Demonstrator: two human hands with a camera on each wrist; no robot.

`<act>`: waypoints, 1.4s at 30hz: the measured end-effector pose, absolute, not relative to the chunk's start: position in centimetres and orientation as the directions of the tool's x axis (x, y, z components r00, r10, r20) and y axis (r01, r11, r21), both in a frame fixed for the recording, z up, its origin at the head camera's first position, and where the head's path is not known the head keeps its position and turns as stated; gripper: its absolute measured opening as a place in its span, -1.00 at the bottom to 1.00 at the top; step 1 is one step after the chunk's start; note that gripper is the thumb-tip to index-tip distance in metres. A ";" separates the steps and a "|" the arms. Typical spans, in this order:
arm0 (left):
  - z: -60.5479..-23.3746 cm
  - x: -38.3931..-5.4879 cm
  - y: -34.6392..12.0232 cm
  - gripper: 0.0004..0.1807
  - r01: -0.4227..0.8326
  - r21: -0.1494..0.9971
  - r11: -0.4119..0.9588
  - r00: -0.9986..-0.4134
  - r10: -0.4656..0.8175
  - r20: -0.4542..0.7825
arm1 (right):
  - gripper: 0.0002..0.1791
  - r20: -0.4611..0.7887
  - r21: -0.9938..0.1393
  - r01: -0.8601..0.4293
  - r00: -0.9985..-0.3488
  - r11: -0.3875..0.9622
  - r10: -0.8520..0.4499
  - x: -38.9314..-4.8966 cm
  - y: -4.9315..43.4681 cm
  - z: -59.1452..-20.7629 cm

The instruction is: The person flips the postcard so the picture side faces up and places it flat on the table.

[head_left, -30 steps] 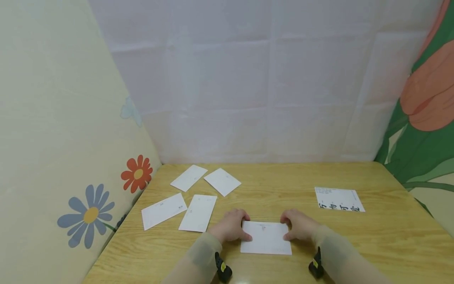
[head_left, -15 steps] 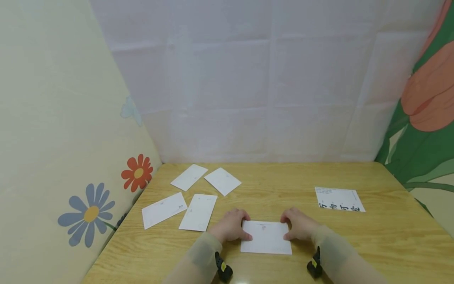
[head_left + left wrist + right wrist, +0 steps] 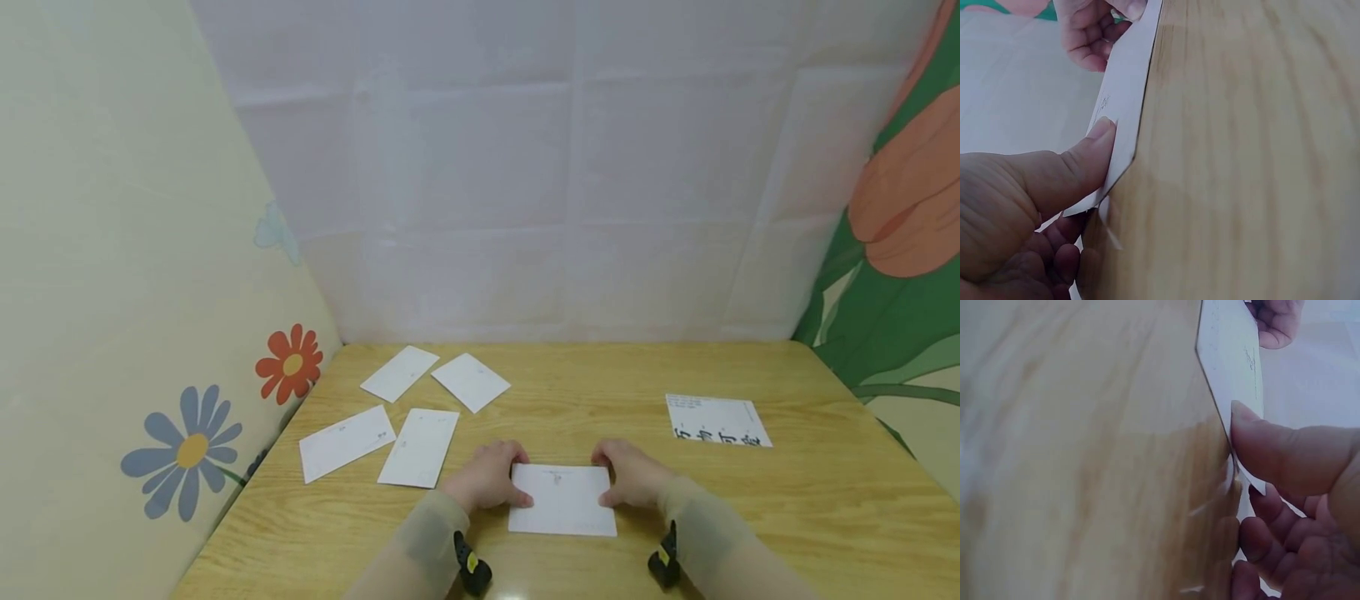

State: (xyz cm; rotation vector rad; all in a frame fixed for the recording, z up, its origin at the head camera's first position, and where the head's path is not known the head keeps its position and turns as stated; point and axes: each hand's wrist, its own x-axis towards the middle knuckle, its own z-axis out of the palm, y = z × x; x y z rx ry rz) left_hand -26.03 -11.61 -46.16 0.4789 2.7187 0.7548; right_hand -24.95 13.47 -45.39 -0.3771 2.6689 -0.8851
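Observation:
A white card (image 3: 562,500) with a small print near its far edge lies between my two hands, close to the table's near side. My left hand (image 3: 489,475) pinches its left end, the thumb (image 3: 1085,164) on top and the fingers curled at and below the edge. At the opposite end my right hand (image 3: 633,474) pinches the card in the same manner, its thumb (image 3: 1272,450) on the upper face. Both wrist views show the card almost edge-on, low over the wood. Whether its near edge touches the table I cannot tell.
Several white cards lie on the wooden table (image 3: 585,400) at the left, among them an upright one (image 3: 418,448) nearest my left hand. Far right lies a card with large black characters (image 3: 717,421). A pale cloth (image 3: 465,167) hangs behind the table.

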 end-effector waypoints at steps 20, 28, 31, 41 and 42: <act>-46.6 -25.7 -11.9 -0.59 0.131 0.663 0.737 -0.947 0.290 -0.136 | -0.70 -0.174 -0.679 -0.087 -0.946 0.729 -0.275 -24.7 13.6 -46.0; -46.5 -25.7 -12.1 -0.63 0.133 0.722 0.679 -0.949 0.297 -0.104 | -0.70 -0.161 -0.748 -0.033 -0.960 0.663 -0.230 -24.8 13.8 -46.1; -46.5 -25.7 -12.2 -0.64 0.144 0.743 0.654 -0.945 0.313 -0.093 | -0.68 -0.159 -0.764 -0.025 -0.961 0.645 -0.226 -24.7 13.9 -46.1; -46.5 -25.9 -12.5 -0.67 0.120 0.780 0.614 -0.938 0.329 -0.114 | -0.68 -0.178 -0.787 -0.003 -0.956 0.617 -0.232 -24.7 14.0 -45.6; -46.4 -25.9 -12.5 -0.67 0.118 0.781 0.613 -0.937 0.329 -0.117 | -0.68 -0.179 -0.786 -0.002 -0.956 0.618 -0.231 -24.6 14.1 -45.4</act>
